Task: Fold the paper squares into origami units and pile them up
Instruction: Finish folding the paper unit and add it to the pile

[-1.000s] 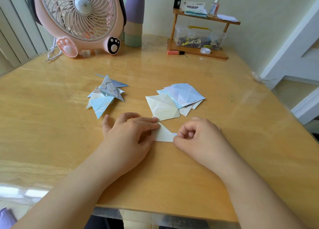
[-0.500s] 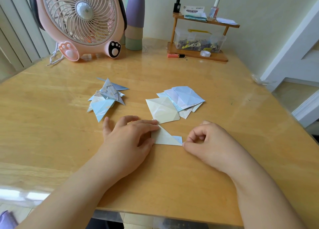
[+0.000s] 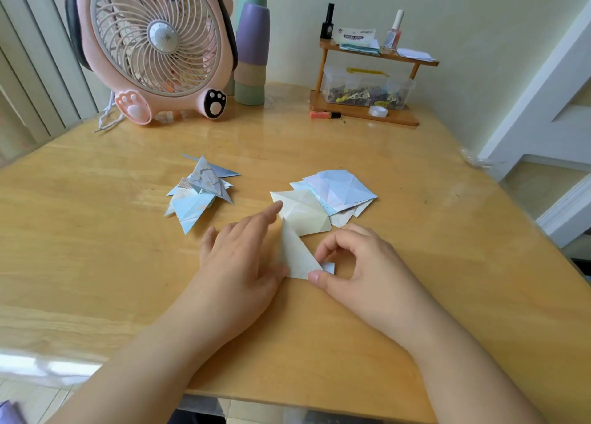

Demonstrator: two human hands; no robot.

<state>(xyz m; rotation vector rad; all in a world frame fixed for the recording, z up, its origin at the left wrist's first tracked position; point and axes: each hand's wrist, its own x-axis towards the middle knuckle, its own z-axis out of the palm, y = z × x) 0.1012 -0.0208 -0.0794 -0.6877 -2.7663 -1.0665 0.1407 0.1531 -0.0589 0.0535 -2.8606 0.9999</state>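
A half-folded white paper triangle (image 3: 295, 257) lies on the wooden table (image 3: 96, 263) between my hands, its point now aimed away from me. My left hand (image 3: 240, 257) lies flat with straight fingers, pressing the triangle's left side. My right hand (image 3: 355, 270) has curled fingers and pinches the small blue flap (image 3: 328, 267) at the triangle's lower right corner. A pile of folded pointed units (image 3: 200, 190) sits at centre left. A loose stack of creased paper squares (image 3: 329, 200) lies just beyond the triangle.
A pink fan (image 3: 156, 46) and stacked cups (image 3: 251, 49) stand at the back left. A small wooden shelf (image 3: 367, 113) with bottles, a clear box and tape sits at the back right. An orange marker (image 3: 323, 115) lies beside it.
The triangle has turned from lying sideways to pointing away from me. My left fingers straightened and swung toward the stack. My right hand moved back in to the blue corner.
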